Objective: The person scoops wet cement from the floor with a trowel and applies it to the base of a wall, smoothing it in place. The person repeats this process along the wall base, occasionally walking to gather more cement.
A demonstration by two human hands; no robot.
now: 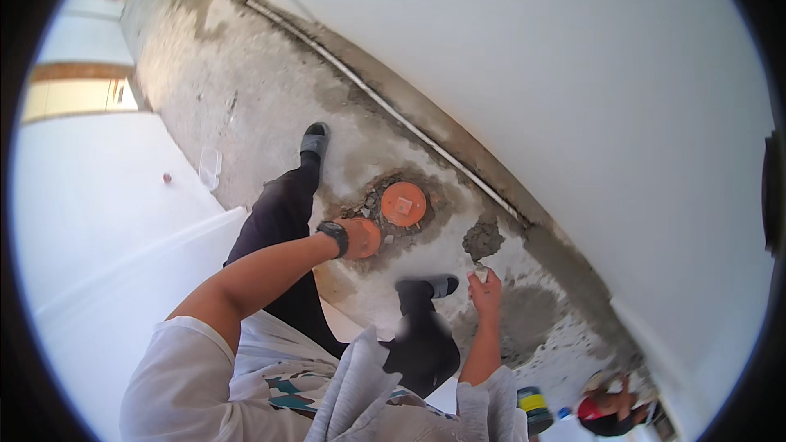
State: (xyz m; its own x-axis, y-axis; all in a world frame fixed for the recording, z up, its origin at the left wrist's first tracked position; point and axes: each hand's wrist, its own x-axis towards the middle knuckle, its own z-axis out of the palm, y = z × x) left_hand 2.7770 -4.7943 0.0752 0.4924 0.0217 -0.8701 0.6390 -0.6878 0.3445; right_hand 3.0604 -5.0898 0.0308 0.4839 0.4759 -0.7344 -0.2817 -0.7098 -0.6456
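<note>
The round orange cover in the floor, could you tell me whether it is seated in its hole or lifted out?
Seated: the orange cover lies flat within the damp mortar ring, untouched by either hand.

Bright daylight washes out the white wall (573,74); fisheye bends the edges.

A rough grey concrete floor strip (270,90) is running diagonally through the view, showing darker damp patches and pale cement smears. A smooth white plastered wall (573,74) is rising along its right side, meeting it at a thin white pipe or cable (385,102) lying in the joint. A low white painted ledge (98,221) is bordering the floor on the left. Strong daylight is falling across all surfaces. A beige and white building front (74,94) is showing at far left.
</note>
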